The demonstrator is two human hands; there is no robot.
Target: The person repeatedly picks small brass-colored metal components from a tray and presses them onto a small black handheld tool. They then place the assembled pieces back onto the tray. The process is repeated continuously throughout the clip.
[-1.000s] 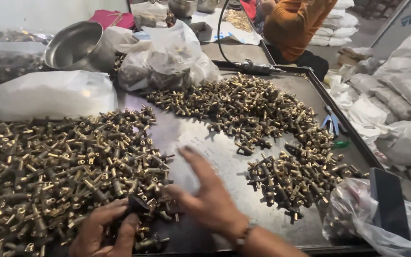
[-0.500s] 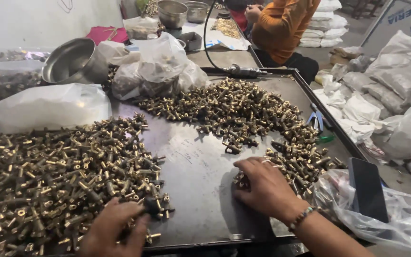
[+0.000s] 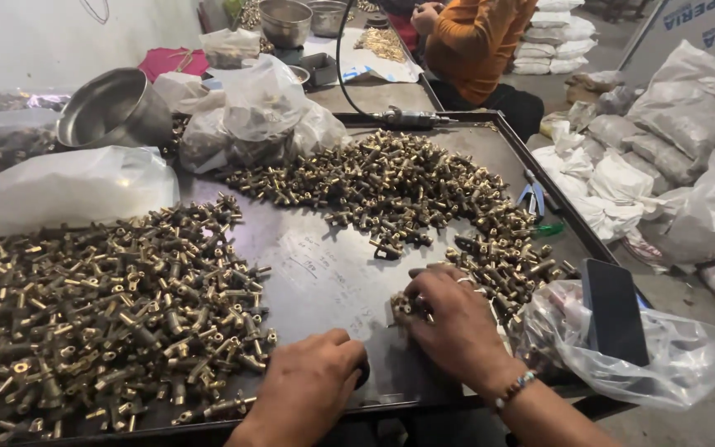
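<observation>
A dark metal tray table (image 3: 324,273) carries two heaps of small brass fittings. The big heap (image 3: 101,306) lies at the left, the other heap (image 3: 407,186) runs from the far middle to the right. My right hand (image 3: 453,323) rests palm down at the near end of the right heap, fingers curled over a few brass fittings (image 3: 403,308). My left hand (image 3: 308,389) lies near the front edge beside the left heap, fingers closed around a small dark object that barely shows.
A black phone (image 3: 614,310) lies on a clear plastic bag (image 3: 655,356) at the right. Filled plastic bags (image 3: 250,116) and a steel bowl (image 3: 113,108) stand behind. A person in an orange shirt (image 3: 477,41) sits at the far end. White sacks (image 3: 664,165) pile up on the right.
My right hand has moved from the tray's middle to the near end of the right heap and curled over some fittings. My left hand has slid right, away from the left heap.
</observation>
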